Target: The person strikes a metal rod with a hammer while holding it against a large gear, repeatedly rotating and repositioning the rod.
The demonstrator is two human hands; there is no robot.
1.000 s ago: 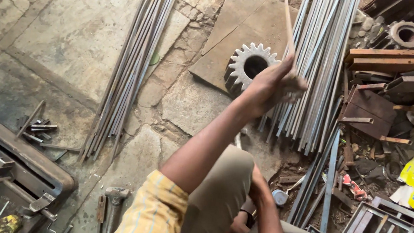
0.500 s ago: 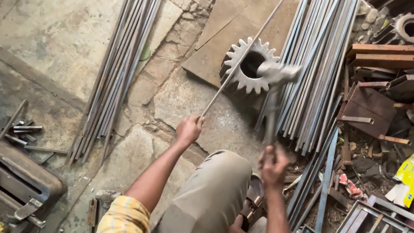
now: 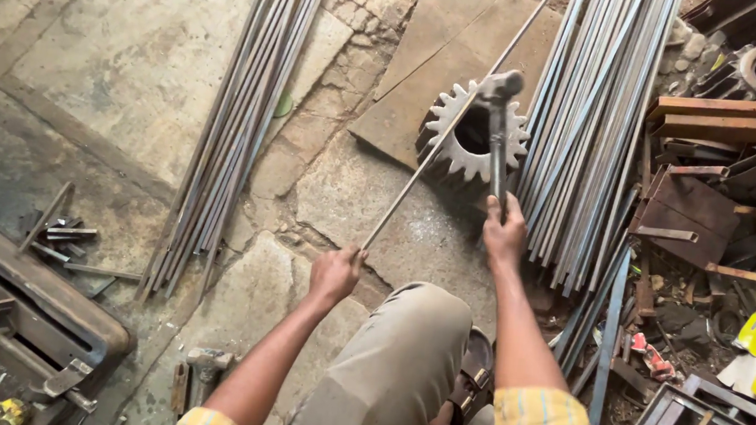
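Rods (image 3: 240,127) lie bundled on the stone floor (image 3: 127,54) at far left; my left hand (image 3: 334,272) has its grip clamped on the near end of a thin rod (image 3: 444,136) slanting up across the gear (image 3: 474,139); my right hand (image 3: 504,233) grips the hammer (image 3: 497,127) handle, head resting over the gear's top edge.

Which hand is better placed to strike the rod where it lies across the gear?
Right, probably. The right hand grips the hammer, whose head sits at the gear where the rod crosses it. The left hand only holds the rod's near end.
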